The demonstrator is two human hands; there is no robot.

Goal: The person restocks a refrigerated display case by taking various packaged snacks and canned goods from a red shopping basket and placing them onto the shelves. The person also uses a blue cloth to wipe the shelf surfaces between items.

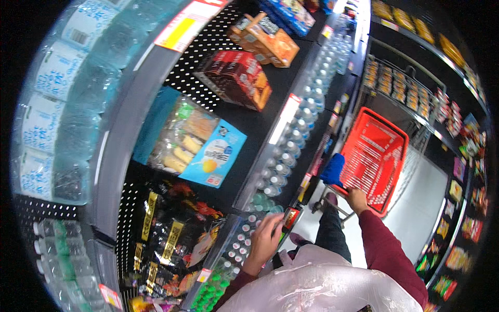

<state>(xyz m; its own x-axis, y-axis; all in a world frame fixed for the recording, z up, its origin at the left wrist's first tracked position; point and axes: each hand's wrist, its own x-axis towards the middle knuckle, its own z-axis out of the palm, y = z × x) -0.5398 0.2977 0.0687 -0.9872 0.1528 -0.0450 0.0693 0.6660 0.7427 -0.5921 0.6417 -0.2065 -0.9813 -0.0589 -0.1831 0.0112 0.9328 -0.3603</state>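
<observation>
My left hand (pixel 265 241) is raised beside the shelf front, above the rows of capped bottles, with its fingers slightly bent; a small red and black item (pixel 291 217) is at its fingertips, and whether they touch it is unclear. My right hand (pixel 356 199) grips the near rim of a red plastic shopping basket (pixel 372 156), which looks empty and sits at a metal cart. A blue cloth-like thing (pixel 333 169) lies over the basket's left corner, next to my right hand.
Left shelves hold a blue open carton of packaged snacks (pixel 212 156), red boxes (pixel 237 78), orange boxes (pixel 269 39), black snack bags (pixel 167 234) and shrink-wrapped water bottles (pixel 93 85). Bottles (pixel 288 156) line the lower shelf. Right shelves carry bagged snacks (pixel 471 228). White floor (pixel 425 187) lies between.
</observation>
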